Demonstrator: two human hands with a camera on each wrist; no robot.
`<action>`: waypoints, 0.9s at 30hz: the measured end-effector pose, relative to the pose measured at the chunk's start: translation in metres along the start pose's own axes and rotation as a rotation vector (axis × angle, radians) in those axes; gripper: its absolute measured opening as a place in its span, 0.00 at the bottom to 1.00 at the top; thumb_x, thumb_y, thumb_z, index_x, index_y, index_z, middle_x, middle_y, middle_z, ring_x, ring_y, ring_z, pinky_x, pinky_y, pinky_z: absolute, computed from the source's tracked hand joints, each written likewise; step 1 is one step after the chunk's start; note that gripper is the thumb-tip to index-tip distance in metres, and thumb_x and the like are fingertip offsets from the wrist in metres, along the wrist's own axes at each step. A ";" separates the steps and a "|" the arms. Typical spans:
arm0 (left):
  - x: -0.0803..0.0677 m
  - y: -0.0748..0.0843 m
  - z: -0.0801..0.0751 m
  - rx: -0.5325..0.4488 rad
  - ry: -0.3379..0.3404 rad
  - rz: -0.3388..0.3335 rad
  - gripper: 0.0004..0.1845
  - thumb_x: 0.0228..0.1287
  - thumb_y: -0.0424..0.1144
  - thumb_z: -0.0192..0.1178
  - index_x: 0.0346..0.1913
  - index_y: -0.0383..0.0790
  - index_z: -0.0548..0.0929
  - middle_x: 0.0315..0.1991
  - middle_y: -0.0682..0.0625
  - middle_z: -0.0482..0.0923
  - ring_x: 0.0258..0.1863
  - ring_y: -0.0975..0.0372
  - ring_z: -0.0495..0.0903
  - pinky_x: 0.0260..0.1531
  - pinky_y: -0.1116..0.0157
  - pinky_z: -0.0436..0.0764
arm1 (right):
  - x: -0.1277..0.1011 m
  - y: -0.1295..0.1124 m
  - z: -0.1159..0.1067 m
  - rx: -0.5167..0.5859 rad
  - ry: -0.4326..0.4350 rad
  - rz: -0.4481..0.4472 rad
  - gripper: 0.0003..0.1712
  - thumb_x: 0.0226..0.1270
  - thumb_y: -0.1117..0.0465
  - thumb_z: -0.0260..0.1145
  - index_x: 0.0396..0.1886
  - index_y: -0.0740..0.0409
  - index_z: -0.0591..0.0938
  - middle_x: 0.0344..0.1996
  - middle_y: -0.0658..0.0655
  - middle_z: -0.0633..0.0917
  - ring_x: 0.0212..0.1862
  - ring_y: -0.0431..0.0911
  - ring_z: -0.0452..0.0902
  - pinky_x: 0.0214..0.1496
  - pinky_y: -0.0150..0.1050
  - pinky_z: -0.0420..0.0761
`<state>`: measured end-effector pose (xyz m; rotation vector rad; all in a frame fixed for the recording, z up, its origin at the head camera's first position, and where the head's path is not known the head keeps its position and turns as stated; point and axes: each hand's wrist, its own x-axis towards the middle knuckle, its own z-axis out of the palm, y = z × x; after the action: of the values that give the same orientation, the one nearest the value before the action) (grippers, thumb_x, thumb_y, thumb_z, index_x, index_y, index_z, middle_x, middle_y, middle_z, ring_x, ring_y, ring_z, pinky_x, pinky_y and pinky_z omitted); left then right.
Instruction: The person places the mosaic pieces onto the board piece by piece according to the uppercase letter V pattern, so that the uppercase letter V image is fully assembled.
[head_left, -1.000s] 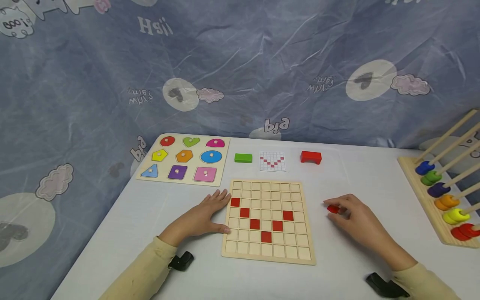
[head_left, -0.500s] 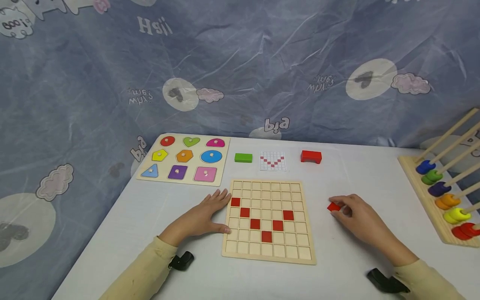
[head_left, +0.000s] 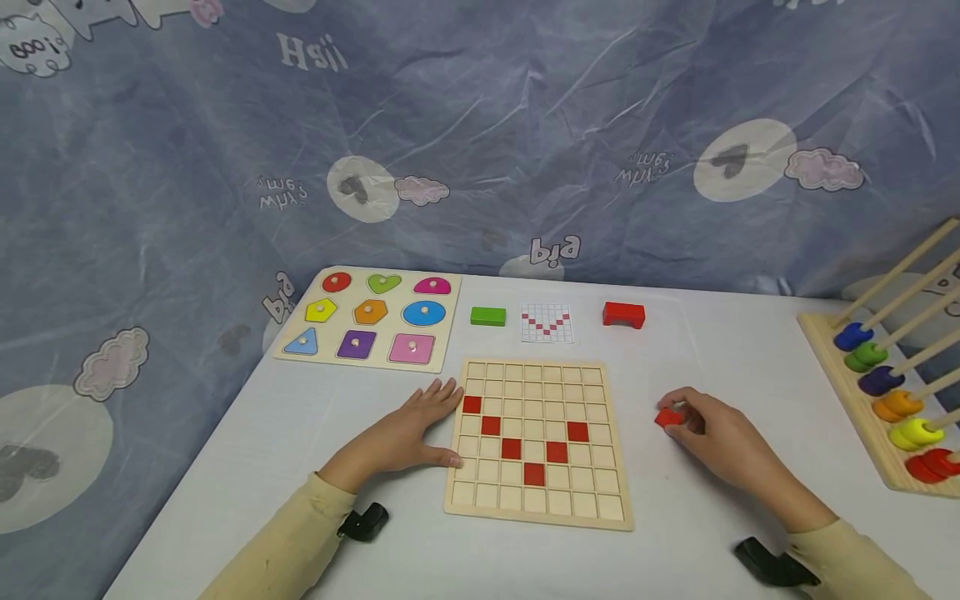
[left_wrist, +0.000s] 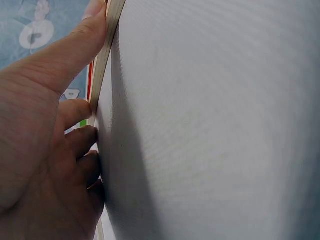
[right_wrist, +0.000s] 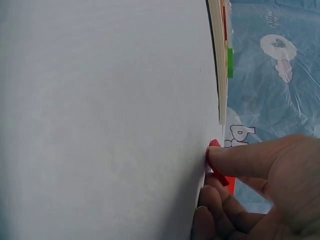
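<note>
Pale wood makes up the grid board (head_left: 538,446), lying flat on the white counter (head_left: 705,358) nearest the person, its squares running straight from six to twelve o'clock. Six red tiles sit in it, forming most of a V. The left hand (head_left: 408,432) rests at the board's nine o'clock edge, fingers (left_wrist: 80,137) nearly straight and pressed against the wooden rim, gripping nothing. At three o'clock from the board, well apart from it, the right hand (head_left: 712,433) pinches a small red tile (head_left: 668,417) between thumb and curled fingers (right_wrist: 235,160), at the counter surface; the tile is square, so no long axis shows. Farther off, toward twelve o'clock, lie a green block (head_left: 487,316), a pattern card (head_left: 547,322) and a red arch block (head_left: 623,314).
</note>
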<state>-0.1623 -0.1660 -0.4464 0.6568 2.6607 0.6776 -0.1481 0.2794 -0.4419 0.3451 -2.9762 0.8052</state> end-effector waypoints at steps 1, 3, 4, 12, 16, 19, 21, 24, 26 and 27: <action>0.000 0.000 0.000 0.001 0.000 -0.001 0.57 0.53 0.60 0.75 0.81 0.44 0.58 0.82 0.49 0.48 0.82 0.52 0.40 0.79 0.51 0.44 | 0.000 0.000 0.000 -0.001 -0.002 0.001 0.17 0.62 0.67 0.74 0.50 0.52 0.82 0.27 0.48 0.77 0.30 0.42 0.70 0.29 0.34 0.70; 0.000 -0.001 0.001 0.003 0.001 -0.003 0.57 0.52 0.60 0.75 0.81 0.44 0.58 0.82 0.49 0.48 0.82 0.52 0.40 0.79 0.51 0.44 | -0.001 -0.001 0.000 -0.005 -0.004 0.004 0.17 0.62 0.66 0.74 0.49 0.50 0.81 0.25 0.48 0.75 0.28 0.41 0.69 0.28 0.33 0.68; 0.000 -0.001 0.001 0.004 0.001 -0.004 0.57 0.52 0.61 0.75 0.81 0.44 0.58 0.82 0.49 0.48 0.82 0.53 0.40 0.79 0.51 0.44 | -0.002 -0.001 0.000 -0.008 -0.002 0.004 0.18 0.62 0.66 0.74 0.49 0.49 0.81 0.25 0.48 0.75 0.28 0.41 0.68 0.28 0.33 0.68; 0.001 -0.001 0.001 0.009 0.003 -0.003 0.57 0.53 0.60 0.75 0.81 0.44 0.58 0.82 0.49 0.48 0.82 0.53 0.40 0.79 0.51 0.44 | -0.003 -0.003 0.001 0.005 0.016 0.021 0.18 0.64 0.67 0.72 0.53 0.51 0.83 0.27 0.49 0.77 0.30 0.43 0.71 0.28 0.33 0.71; 0.001 -0.001 0.000 0.006 0.002 0.000 0.57 0.53 0.60 0.75 0.81 0.44 0.58 0.82 0.49 0.48 0.82 0.52 0.40 0.79 0.51 0.44 | -0.002 -0.005 0.003 0.025 0.027 0.008 0.18 0.65 0.68 0.71 0.54 0.51 0.83 0.30 0.50 0.80 0.33 0.44 0.74 0.30 0.33 0.75; 0.000 -0.001 0.001 0.004 0.003 -0.001 0.57 0.53 0.60 0.75 0.81 0.44 0.58 0.82 0.49 0.48 0.82 0.52 0.40 0.79 0.51 0.44 | -0.001 -0.008 0.003 0.043 0.025 -0.006 0.17 0.66 0.67 0.72 0.52 0.52 0.83 0.32 0.50 0.82 0.34 0.44 0.76 0.33 0.34 0.78; 0.000 -0.001 0.001 0.002 0.003 -0.002 0.57 0.53 0.60 0.75 0.81 0.44 0.58 0.82 0.49 0.48 0.82 0.53 0.40 0.79 0.51 0.44 | 0.000 -0.010 0.004 0.052 0.023 -0.007 0.16 0.66 0.67 0.72 0.51 0.52 0.83 0.33 0.50 0.83 0.35 0.43 0.78 0.35 0.34 0.79; 0.001 -0.001 0.001 0.005 0.003 -0.001 0.57 0.53 0.60 0.75 0.81 0.44 0.58 0.82 0.49 0.48 0.82 0.53 0.40 0.79 0.51 0.44 | 0.000 -0.012 0.005 0.067 0.020 -0.002 0.14 0.67 0.67 0.71 0.50 0.52 0.84 0.34 0.50 0.83 0.36 0.44 0.78 0.35 0.34 0.79; 0.000 -0.001 0.001 0.004 0.004 -0.001 0.57 0.53 0.60 0.75 0.81 0.44 0.58 0.82 0.49 0.48 0.82 0.52 0.40 0.79 0.51 0.44 | 0.001 -0.014 0.006 0.076 0.024 -0.004 0.14 0.67 0.67 0.70 0.51 0.52 0.85 0.34 0.50 0.83 0.36 0.44 0.78 0.35 0.34 0.79; 0.000 -0.001 0.001 0.004 0.004 0.000 0.57 0.53 0.60 0.75 0.81 0.44 0.58 0.82 0.49 0.48 0.82 0.52 0.40 0.79 0.51 0.44 | 0.002 -0.015 0.006 0.081 0.027 -0.005 0.14 0.67 0.67 0.70 0.51 0.52 0.85 0.34 0.49 0.84 0.36 0.44 0.78 0.35 0.33 0.79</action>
<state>-0.1626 -0.1660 -0.4475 0.6569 2.6666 0.6741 -0.1465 0.2636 -0.4398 0.3423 -2.9222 0.9238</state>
